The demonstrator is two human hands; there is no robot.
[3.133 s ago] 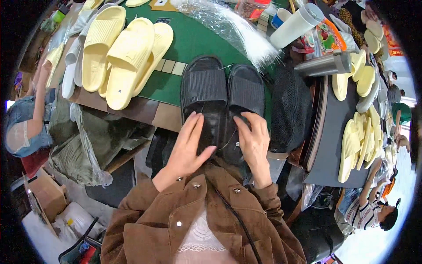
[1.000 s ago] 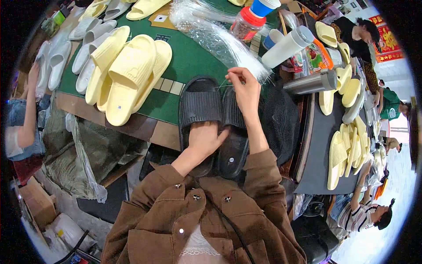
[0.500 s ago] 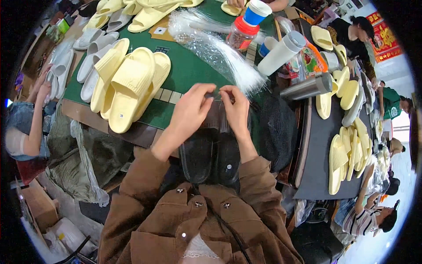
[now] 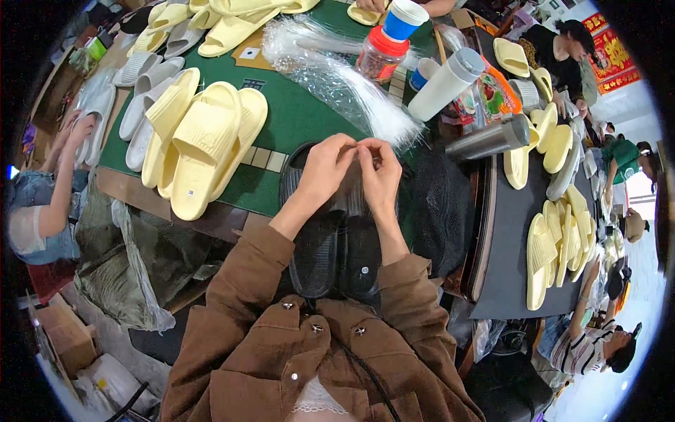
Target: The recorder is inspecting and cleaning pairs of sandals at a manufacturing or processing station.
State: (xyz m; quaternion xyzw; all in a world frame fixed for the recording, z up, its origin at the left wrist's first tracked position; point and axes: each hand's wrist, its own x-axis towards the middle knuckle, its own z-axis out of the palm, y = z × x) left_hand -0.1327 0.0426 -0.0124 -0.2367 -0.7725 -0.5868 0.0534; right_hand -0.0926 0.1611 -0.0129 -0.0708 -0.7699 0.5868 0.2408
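My left hand [image 4: 323, 170] and my right hand [image 4: 380, 176] meet fingertip to fingertip above a pair of black slippers [image 4: 314, 259]. Both thumbs and forefingers are pinched together; anything between them is too small to make out. The slippers lie side by side at the table's near edge, soles toward me, with a small white round sticker on the right one. My hands and wrists partly cover their far ends. Just beyond my fingers fans the end of a bundle of thin clear plastic strands [image 4: 351, 84].
Pale yellow slides [image 4: 204, 151] and grey slides [image 4: 144, 98] stand on the green table mat [image 4: 281, 105] to the left. A red-lidded jar [image 4: 380, 56], a white bottle [image 4: 446, 84] and a steel flask [image 4: 489, 138] are at right. Other people work on both sides.
My hands have come together, fingertips now touching where a gap showed before. The left hand has shifted right, uncovering more of the left black slipper.
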